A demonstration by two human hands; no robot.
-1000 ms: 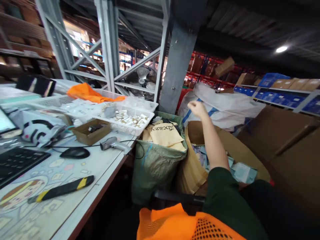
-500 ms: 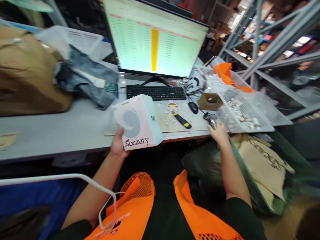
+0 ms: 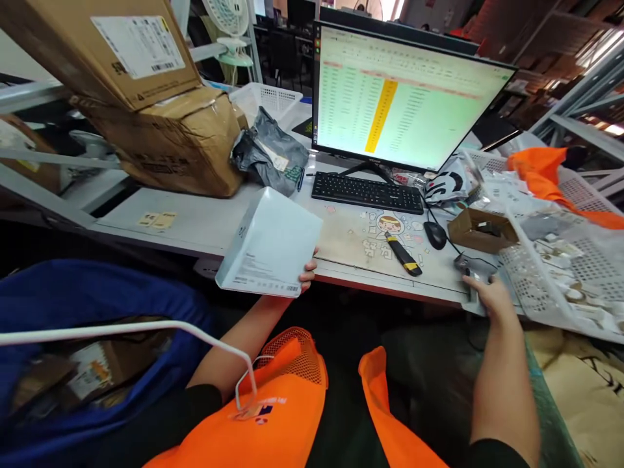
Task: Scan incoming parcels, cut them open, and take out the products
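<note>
Carefully: your left hand (image 3: 307,276) grips the pale-blue cardboard box (image 3: 275,240) near one corner, over the white counter's (image 3: 205,221) front edge; slackening could drop it. Your right hand (image 3: 494,298) clasps the grey pistol-shaped scanner (image 3: 474,301).

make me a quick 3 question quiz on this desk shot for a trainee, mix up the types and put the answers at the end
1. Multiple choice: what does the left hand hold?
A) a keyboard
B) a light blue carton
C) a fan

2. True or false: from the wearer's view, the utility knife lies to the left of the computer mouse.

3. Fill in the blank: the right hand holds a handheld ____ near the desk's front edge.

Key: 1. B; 2. true; 3. barcode scanner
</note>
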